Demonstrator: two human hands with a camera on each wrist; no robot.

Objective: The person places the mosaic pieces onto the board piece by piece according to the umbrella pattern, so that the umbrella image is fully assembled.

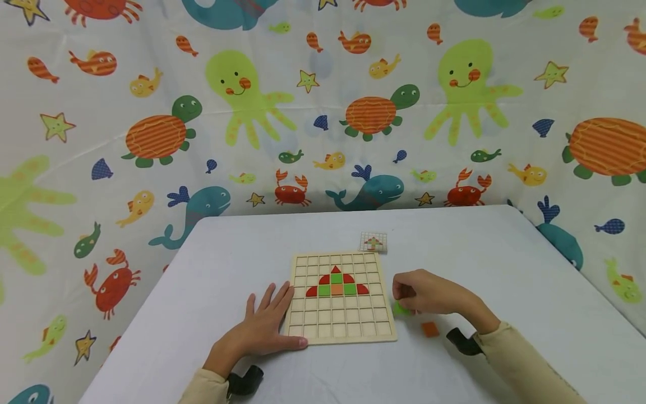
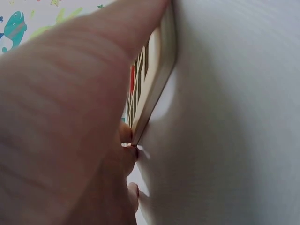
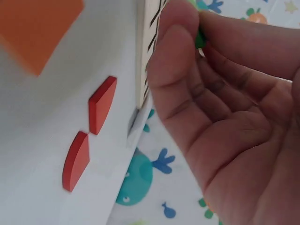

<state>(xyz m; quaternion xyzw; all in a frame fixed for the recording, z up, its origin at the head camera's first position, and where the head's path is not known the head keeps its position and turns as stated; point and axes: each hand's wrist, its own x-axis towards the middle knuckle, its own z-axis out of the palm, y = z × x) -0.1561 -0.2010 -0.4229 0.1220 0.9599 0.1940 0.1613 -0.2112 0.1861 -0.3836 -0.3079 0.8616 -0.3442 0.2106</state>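
A draped tabletop spot — home, classroom or studio, the view cannot tell: a white-covered table (image 1: 242,247) with sea-animal-printed cloth (image 1: 330,95) hanging behind its far, left and right edges.

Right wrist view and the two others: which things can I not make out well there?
Green piece, right wrist view: full shape hidden by the right hand.
Orange square, right wrist view: cut off by picture edges.
Pattern card, head view: too small for details.
Grid board, left wrist view: face largely hidden by the left hand and steep angle.
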